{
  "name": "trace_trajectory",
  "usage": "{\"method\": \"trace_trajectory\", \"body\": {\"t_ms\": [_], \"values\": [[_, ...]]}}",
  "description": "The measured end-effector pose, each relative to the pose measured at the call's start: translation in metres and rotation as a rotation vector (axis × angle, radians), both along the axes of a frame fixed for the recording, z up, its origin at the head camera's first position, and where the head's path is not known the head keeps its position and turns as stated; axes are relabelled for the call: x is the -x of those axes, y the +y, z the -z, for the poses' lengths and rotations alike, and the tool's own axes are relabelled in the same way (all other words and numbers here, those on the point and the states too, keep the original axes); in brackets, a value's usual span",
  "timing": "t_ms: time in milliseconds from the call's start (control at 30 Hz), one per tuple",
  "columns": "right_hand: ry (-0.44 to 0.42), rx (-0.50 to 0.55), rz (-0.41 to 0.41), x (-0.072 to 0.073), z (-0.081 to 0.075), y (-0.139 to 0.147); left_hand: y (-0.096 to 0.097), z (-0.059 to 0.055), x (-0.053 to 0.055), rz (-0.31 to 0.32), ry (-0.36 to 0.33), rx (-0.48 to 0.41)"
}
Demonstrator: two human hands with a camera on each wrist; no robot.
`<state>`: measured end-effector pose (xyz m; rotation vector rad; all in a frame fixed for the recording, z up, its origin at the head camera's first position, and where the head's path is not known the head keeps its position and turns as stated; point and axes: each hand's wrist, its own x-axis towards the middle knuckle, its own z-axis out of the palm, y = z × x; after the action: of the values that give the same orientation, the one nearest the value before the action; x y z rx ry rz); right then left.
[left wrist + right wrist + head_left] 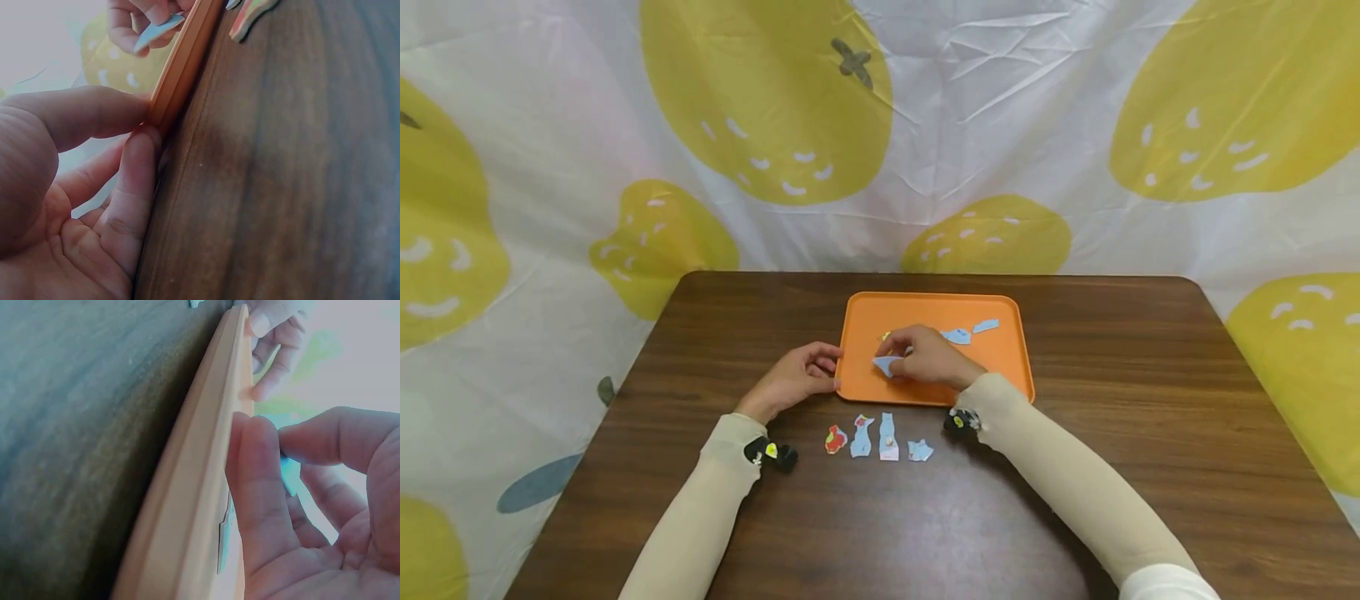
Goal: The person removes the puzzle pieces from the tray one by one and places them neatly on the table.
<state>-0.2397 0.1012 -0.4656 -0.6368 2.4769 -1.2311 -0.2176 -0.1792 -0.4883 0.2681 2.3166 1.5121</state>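
My right hand (929, 358) pinches a light-blue puzzle piece (885, 365) between thumb and fingers, held over the orange tray (925, 307). In the left wrist view that blue piece (157, 34) appears as a thin, flat cutout. At the tray's left edge is my left hand (793, 380); its thumb and a finger grip the rim, as the left wrist view shows close up. Inside the tray lie two light-blue pieces, one in the middle (957, 337) and a narrow one (986, 325) farther right. A small yellowish piece (885, 336) is mostly hidden behind my right fingers.
In front of the tray, a row of loose pieces lies on the brown wooden table (1075, 517): a red one (835, 439), two tall blue ones (861, 437) and a small jagged blue one (920, 451). Behind the table hangs a white cloth (925, 167) with yellow fruit prints.
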Motion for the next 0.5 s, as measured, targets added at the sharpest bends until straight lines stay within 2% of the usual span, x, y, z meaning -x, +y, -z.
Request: {"method": "trace_trajectory", "body": {"t_ms": [233, 500], "values": [[0.013, 0.049, 0.094, -0.0055, -0.0041, 0.0037, -0.0007, 0.0013, 0.0007, 0.009, 0.009, -0.004], [-0.067, 0.148, 0.07, -0.0085, -0.0059, 0.0087, -0.0016, 0.0021, 0.0002, 0.001, 0.0, -0.013]]}}
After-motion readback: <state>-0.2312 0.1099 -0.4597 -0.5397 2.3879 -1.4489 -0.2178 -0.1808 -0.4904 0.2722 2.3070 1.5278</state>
